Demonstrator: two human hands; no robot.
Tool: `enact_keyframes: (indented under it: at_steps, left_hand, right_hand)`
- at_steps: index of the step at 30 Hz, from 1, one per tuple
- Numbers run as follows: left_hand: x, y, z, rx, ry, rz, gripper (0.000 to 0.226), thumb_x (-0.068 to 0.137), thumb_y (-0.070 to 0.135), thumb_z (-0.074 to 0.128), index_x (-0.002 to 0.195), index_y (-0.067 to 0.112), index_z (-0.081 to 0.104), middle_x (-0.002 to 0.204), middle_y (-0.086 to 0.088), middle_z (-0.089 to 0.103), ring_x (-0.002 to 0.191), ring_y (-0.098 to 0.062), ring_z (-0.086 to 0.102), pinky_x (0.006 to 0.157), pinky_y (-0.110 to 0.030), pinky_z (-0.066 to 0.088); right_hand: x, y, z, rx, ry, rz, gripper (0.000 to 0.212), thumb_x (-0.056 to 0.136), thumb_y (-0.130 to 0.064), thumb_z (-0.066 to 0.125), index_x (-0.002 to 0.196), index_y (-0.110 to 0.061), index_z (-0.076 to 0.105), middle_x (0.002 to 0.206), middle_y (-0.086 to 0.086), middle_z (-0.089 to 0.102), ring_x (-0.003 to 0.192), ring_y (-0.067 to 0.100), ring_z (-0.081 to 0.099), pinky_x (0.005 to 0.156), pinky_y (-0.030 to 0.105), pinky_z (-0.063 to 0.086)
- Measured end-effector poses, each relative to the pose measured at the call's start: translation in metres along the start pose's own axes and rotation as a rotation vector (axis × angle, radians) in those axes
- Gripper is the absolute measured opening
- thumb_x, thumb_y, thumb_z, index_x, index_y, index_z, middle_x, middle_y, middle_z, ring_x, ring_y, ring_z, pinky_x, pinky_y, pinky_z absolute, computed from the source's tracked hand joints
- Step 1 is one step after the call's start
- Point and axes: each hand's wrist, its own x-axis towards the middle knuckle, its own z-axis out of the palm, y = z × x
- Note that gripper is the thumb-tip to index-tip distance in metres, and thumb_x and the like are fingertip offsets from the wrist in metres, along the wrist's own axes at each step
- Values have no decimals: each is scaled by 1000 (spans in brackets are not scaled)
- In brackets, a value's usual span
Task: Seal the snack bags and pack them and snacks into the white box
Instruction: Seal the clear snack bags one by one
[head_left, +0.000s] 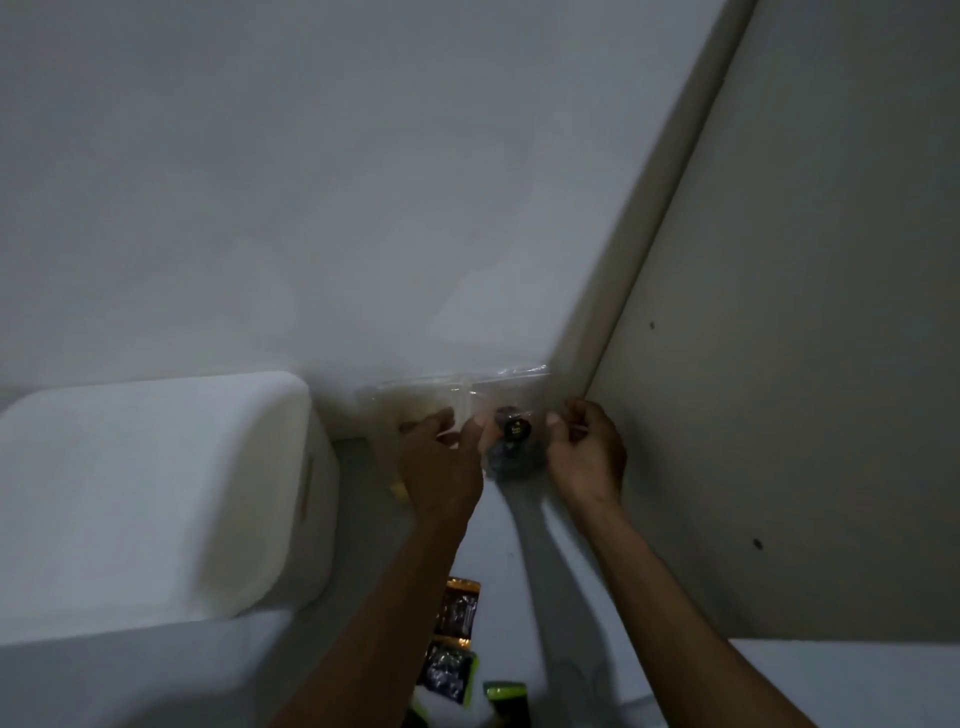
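**Op:** Clear plastic up in front of me, that's the snack bag (511, 415), held in the air between both hands, close to the wall (311, 182) and just left of the pale corner trim (649, 234).

**Spotter:** What's the left hand doing?

**Op:** Left hand (441, 462) is at the bag's left part, thumb and fingers (475, 428) pinched together on the plastic near the top strip. Right hand (587, 452) is at the right edge, fingers curled in, thumb pressed toward them on the bag's side. Both are closed on it, as far as the blur lets me judge.

**Spotter:** Anything inside?

**Op:** Dark round item with a yellowish mark, sitting mid-bag between the hands. Whether the seal is shut, I cannot tell.

**Spotter:** And the box?

**Op:** White box (156, 493) sits to the left on the table (857, 686), lid on, well below and beside the left hand, not touching it. Near my forearms, low in view, lie dark snack packets (457, 613) with orange and green edges, partly hidden by the left arm.
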Motion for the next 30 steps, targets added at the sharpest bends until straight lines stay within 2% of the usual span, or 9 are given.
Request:
enact_keyframes:
  at_steps: [3, 7, 10, 13, 15, 19, 23, 27, 30]
  left_hand:
    - [-16, 6, -27, -29, 2, 48, 43, 85, 37, 73, 119, 12, 67, 111, 1, 71, 82, 6, 61, 62, -2, 43]
    - [-40, 14, -82, -66, 9, 165, 40, 85, 36, 73, 116, 12, 69, 103, 1, 75, 85, -3, 69, 79, -26, 59]
    - [-58, 14, -141, -83, 21, 191, 38, 84, 33, 74, 116, 14, 69, 104, 6, 72, 84, 0, 67, 73, -4, 48]
    - [-76, 1, -210, -51, 10, 224, 38, 86, 31, 72, 121, 16, 67, 114, 6, 69, 90, -2, 65, 69, 1, 40]
    - [-83, -15, -258, -38, 19, 239, 36, 86, 29, 72, 120, 16, 68, 115, 5, 69, 91, -3, 66, 71, -2, 41]
    - [-90, -53, -338, -15, 50, 224, 32, 86, 27, 73, 116, 16, 69, 113, 1, 70, 88, -5, 65, 82, -21, 48]
    - [-90, -85, -394, -2, 82, 169, 33, 86, 26, 72, 117, 14, 68, 115, -1, 69, 93, -5, 61, 84, -22, 44]
    - [-65, -105, -425, 84, 134, 151, 41, 87, 28, 71, 123, 10, 65, 125, -7, 65, 111, -18, 60, 93, -24, 41]
    - [-34, -114, -431, 188, 170, 131, 53, 84, 33, 73, 129, 7, 60, 133, -15, 57, 123, -30, 53, 105, -37, 40]
  right_hand:
    - [-35, -15, -8, 92, -41, -24, 29, 95, -20, 61, 124, -16, 60, 115, -1, 64, 100, 12, 60, 84, 20, 45]
    - [-87, -39, -8, 105, -81, -184, 11, 94, -16, 61, 101, -25, 61, 103, -3, 65, 89, 7, 62, 76, 18, 51]
    - [-135, -57, 1, 86, -103, -257, 22, 93, -23, 64, 114, -21, 66, 107, -4, 67, 94, 10, 64, 82, 30, 55]
    - [-193, -73, 14, 40, -152, -328, 25, 94, -24, 63, 119, -22, 64, 112, -7, 65, 93, 2, 61, 76, 19, 48]
    - [-230, -79, 24, 15, -183, -365, 24, 95, -24, 62, 119, -22, 64, 113, -8, 65, 92, -1, 61, 72, 13, 46]
    - [-295, -84, 49, -28, -210, -361, 30, 93, -28, 64, 122, -17, 63, 110, -6, 65, 91, 8, 62, 77, 21, 46]
    - [-332, -80, 73, -66, -238, -346, 33, 92, -30, 65, 123, -20, 61, 111, -6, 64, 89, 4, 60, 67, 11, 40]
    - [-334, -80, 96, -85, -227, -318, 40, 93, -32, 64, 130, -18, 58, 127, 2, 62, 104, 12, 60, 79, 21, 45]
    - [-319, -85, 114, -76, -182, -297, 50, 93, -35, 65, 138, -18, 51, 140, 6, 53, 124, 22, 53, 97, 32, 45]
